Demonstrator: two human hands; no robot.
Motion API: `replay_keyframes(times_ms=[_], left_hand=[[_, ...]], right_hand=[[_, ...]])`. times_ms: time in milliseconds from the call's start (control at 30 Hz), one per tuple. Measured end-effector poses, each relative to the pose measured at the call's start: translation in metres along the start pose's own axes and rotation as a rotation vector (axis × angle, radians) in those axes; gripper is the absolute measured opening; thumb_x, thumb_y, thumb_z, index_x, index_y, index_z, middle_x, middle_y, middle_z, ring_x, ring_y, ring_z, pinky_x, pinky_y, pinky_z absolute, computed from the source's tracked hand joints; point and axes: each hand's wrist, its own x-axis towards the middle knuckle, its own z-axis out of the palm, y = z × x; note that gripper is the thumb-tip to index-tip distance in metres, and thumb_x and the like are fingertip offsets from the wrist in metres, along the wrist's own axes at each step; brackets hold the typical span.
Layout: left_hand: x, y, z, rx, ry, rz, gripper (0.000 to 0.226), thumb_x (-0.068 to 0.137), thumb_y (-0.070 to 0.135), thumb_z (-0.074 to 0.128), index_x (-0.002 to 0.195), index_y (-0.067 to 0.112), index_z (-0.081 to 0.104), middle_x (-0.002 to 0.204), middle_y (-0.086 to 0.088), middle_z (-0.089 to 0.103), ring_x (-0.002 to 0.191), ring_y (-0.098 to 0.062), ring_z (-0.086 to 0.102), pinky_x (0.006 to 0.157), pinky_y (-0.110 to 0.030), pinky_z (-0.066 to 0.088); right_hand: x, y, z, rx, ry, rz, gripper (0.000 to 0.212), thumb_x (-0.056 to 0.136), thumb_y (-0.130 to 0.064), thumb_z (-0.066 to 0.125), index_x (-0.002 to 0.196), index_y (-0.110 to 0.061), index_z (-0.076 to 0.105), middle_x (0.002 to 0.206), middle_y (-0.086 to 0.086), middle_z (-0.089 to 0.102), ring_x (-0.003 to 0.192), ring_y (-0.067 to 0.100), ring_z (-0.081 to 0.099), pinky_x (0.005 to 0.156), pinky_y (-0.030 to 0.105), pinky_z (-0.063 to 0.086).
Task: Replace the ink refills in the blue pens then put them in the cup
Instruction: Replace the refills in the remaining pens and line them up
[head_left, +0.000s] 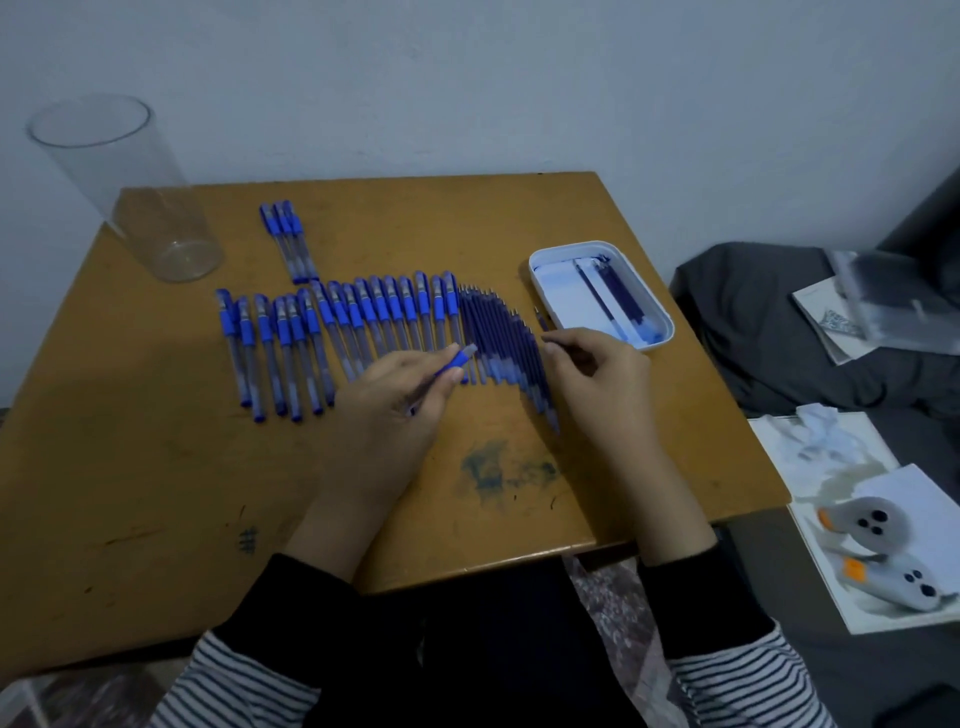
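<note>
The left hand (395, 395) is over the middle of the table (156, 467), fingers and thumb curled round a blue pen (457, 361). The pen's clear end sticks out past the fingertips, pointing toward the far-right corner.

The right hand (597, 379) is just beside it to the right, not touching it. Its fingers are curled, w/ thumb and forefinger pinched on what looks like a thin refill (553, 341). It's dim and mostly hidden there, so I can't be sure.

A row of blue pens (332, 332) lies across the middle of the table, caps toward the far edge. The row of refills (498, 338) sits packed against its right end, partly under both hands. A group of four pens (291, 239) lies apart, nearer the far edge.

The clear cup (135, 197) stands upright at the far-left corner, well apart from the pens, nothing in it.

A white tray (571, 248) by the right edge holds a few dark refills. One short stub (540, 317) lies btw tray and refill row.

An ink smear (493, 467) marks the table toward the near edge.
</note>
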Motion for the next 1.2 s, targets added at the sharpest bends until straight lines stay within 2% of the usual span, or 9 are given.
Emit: replay_keyframes(times_ms=[100,233,400,500,633,767,967,1100,1200], left_hand=[[-0.005,0.015,0.010,-0.090,0.015,-0.082,0.027,0.091,0.019,0.073,0.118,0.015,0.073,0.095,0.017,0.067,0.091,0.009,0.064,0.078,-0.006,0.049],[-0.008,0.026,0.029,-0.210,0.007,-0.063,0.030,0.092,0.021,0.071,0.121,0.016,0.069,0.096,0.016,0.069,0.087,-0.003,0.069,0.079,-0.018,0.057],[-0.007,0.032,0.055,-0.307,0.025,-0.098,0.030,0.091,0.017,0.073,0.120,0.010,0.071,0.101,0.001,0.074,0.091,-0.010,0.071,0.082,-0.028,0.060],[-0.003,0.034,0.065,-0.331,0.044,-0.108,0.030,0.091,0.015,0.073,0.120,0.010,0.071,0.100,0.006,0.072,0.092,-0.008,0.070,0.083,-0.026,0.059],[0.002,0.034,0.072,-0.374,0.046,-0.129,0.033,0.091,0.018,0.073,0.123,0.018,0.066,0.104,0.019,0.068,0.096,-0.010,0.070,0.086,-0.028,0.058],[0.004,0.033,0.074,-0.366,0.045,-0.118,0.034,0.090,0.023,0.071,0.123,0.020,0.064,0.101,0.017,0.068,0.094,-0.008,0.070,0.084,-0.020,0.056],[0.006,0.033,0.074,-0.350,0.055,-0.129,0.034,0.089,0.017,0.073,0.123,0.018,0.065,0.096,0.012,0.070,0.090,-0.004,0.069,0.081,-0.012,0.052],[0.005,0.034,0.074,-0.366,0.054,-0.144,0.032,0.090,0.017,0.072,0.122,0.015,0.068,0.098,0.015,0.069,0.092,0.000,0.067,0.081,-0.011,0.051],[0.005,0.034,0.075,-0.363,0.067,-0.147,0.032,0.089,0.019,0.072,0.120,0.014,0.069,0.099,0.015,0.069,0.093,0.003,0.067,0.081,-0.010,0.051]], right_hand=[[0.009,0.006,-0.014,0.131,0.032,0.041,0.016,0.094,-0.020,0.064,0.106,-0.017,0.075,0.096,-0.009,0.073,0.093,0.002,0.066,0.083,0.023,0.055],[0.033,0.017,-0.036,0.045,0.051,0.038,0.018,0.094,-0.018,0.066,0.111,-0.016,0.072,0.094,-0.013,0.068,0.087,-0.008,0.062,0.076,0.008,0.050],[0.070,0.037,-0.048,-0.113,-0.048,0.084,0.026,0.092,-0.020,0.069,0.116,-0.013,0.071,0.105,-0.002,0.069,0.096,0.008,0.063,0.088,0.020,0.051],[0.082,0.042,-0.048,-0.201,-0.112,0.055,0.027,0.089,-0.017,0.072,0.115,-0.010,0.071,0.109,0.005,0.071,0.097,0.013,0.064,0.095,0.027,0.051],[0.093,0.045,-0.045,-0.310,-0.172,0.034,0.028,0.089,-0.018,0.073,0.115,-0.009,0.071,0.110,0.008,0.070,0.094,0.012,0.060,0.086,0.020,0.044],[0.098,0.054,-0.039,-0.341,-0.152,0.002,0.022,0.088,-0.019,0.074,0.108,-0.011,0.074,0.103,0.005,0.072,0.088,0.010,0.059,0.080,0.020,0.043],[0.101,0.062,-0.032,-0.349,-0.131,-0.033,0.013,0.088,-0.014,0.070,0.098,-0.012,0.077,0.095,0.006,0.074,0.089,0.018,0.067,0.083,0.032,0.055],[0.098,0.056,-0.035,-0.300,-0.136,0.042,0.016,0.091,-0.012,0.068,0.104,-0.016,0.076,0.097,-0.002,0.069,0.086,0.008,0.060,0.075,0.016,0.046],[0.088,0.046,-0.040,-0.044,-0.134,0.134,0.020,0.093,-0.013,0.066,0.109,-0.021,0.075,0.098,-0.009,0.068,0.084,0.000,0.060,0.074,0.011,0.046]])
